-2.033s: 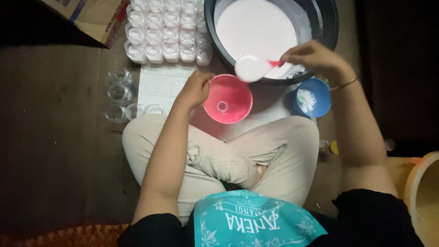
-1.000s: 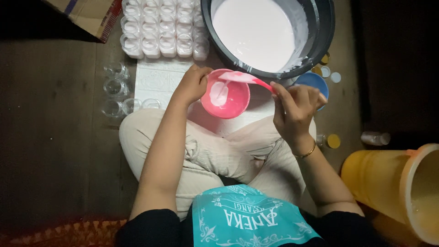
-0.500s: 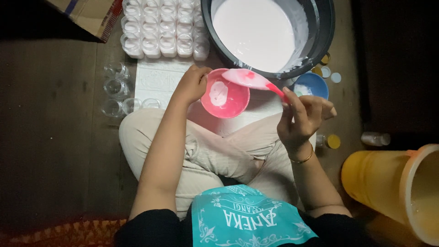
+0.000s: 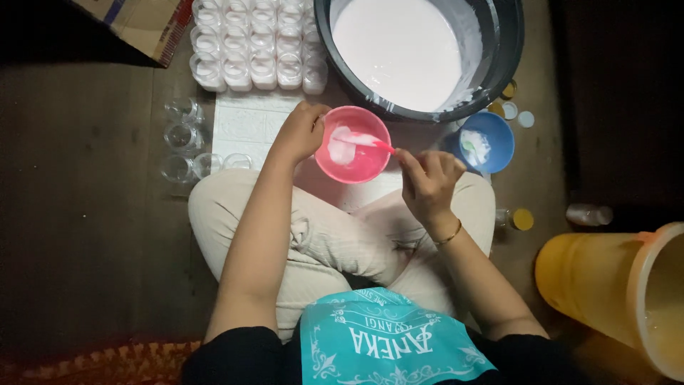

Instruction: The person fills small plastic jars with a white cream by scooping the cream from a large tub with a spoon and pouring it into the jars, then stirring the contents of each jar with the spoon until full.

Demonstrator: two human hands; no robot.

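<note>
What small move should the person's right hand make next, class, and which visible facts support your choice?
Probably tip the ladle a little further to empty it. The right hand holds its red handle with the white-coated scoop lying inside the pink funnel, which the left hand steadies at the rim, and white liquid sits in the funnel.
</note>
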